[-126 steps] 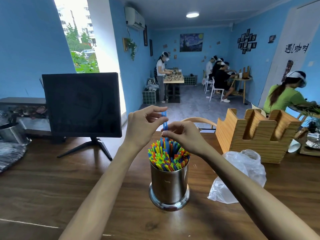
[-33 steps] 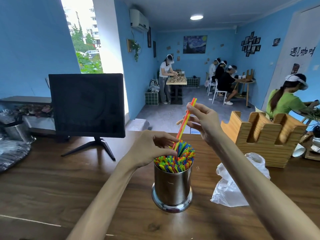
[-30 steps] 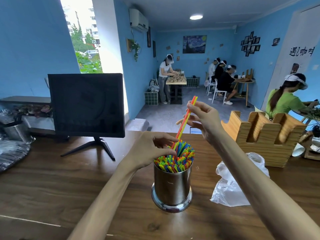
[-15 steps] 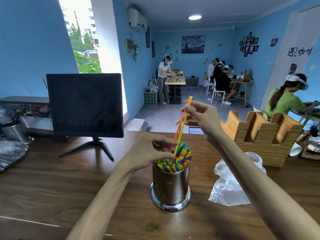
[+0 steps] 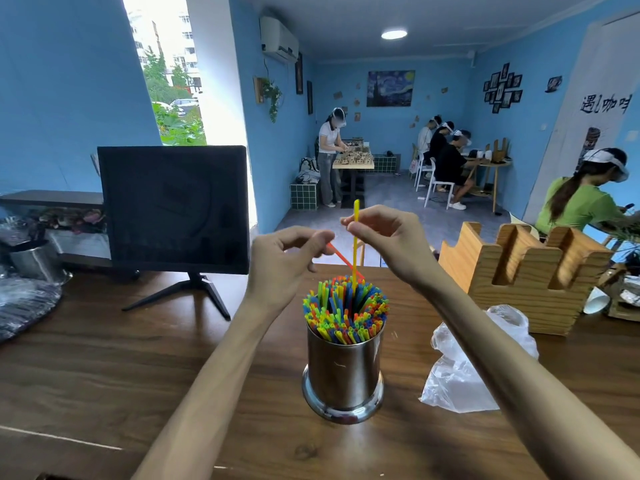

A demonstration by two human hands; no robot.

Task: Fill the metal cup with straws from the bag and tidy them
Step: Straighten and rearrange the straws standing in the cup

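Half a second before, the right hand [image 5: 388,240] had held both loose straws together; now they had parted, the yellow straw [image 5: 355,244] staying pinched upright in the right fingers, the orange straw [image 5: 341,257] pinched aslant by the left hand [image 5: 284,261]. The metal cup [image 5: 343,372], packed with coloured straws, stood directly below and between both hands, nearer the person. The limp, seemingly empty bag [image 5: 474,368] lay beside the right forearm. To do this well, each straw probably wanted lowering singly, held vertical over a gap in the bundle, then pressed level with its neighbours; forcing it risked buckling.
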